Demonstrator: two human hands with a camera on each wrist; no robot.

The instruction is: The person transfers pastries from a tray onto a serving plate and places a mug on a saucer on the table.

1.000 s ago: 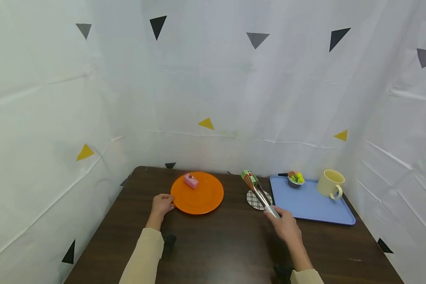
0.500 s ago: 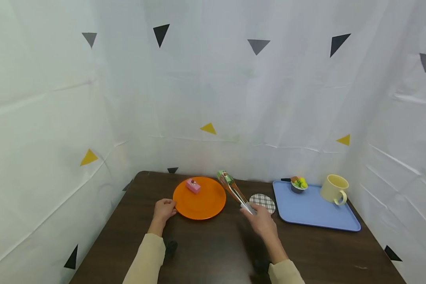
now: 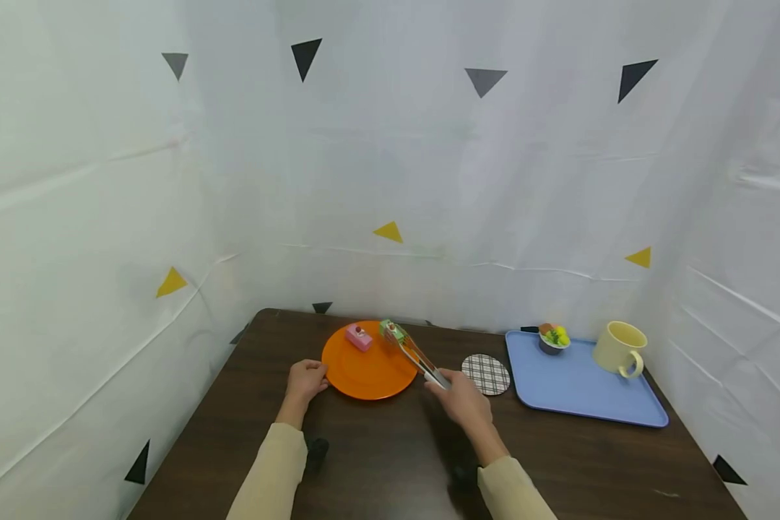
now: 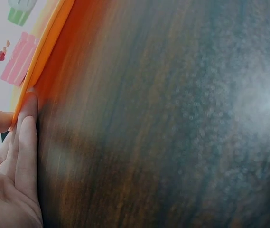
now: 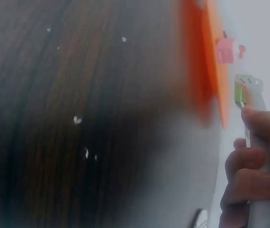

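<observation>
At the far left of the table, my left hand (image 3: 307,381) pinches the rim of an orange plate (image 3: 364,379); in the left wrist view the thumb is above the rim and fingers (image 4: 26,152) are beneath it. A pink toy cake slice (image 3: 359,336) with a red berry on top sits on the plate. My right hand (image 3: 463,401) grips metal tongs (image 3: 437,377) around their handle. Between the tongs' tips is a green toy cake slice (image 3: 392,331), over the plate's right side, close to the pink slice. Whether it touches the plate, I cannot tell.
Right of the tongs lies a round checked coaster (image 3: 486,375). Beyond it, a blue tray (image 3: 585,386) carries a small bowl of toy food (image 3: 552,339) and a cream mug (image 3: 620,349). White curtains (image 3: 390,159) enclose the dark wooden table (image 3: 377,462).
My right hand has moved left, carrying the tongs and the green cake slice from above the coaster to over the plate. My left hand has kept its pinch on the rim.
</observation>
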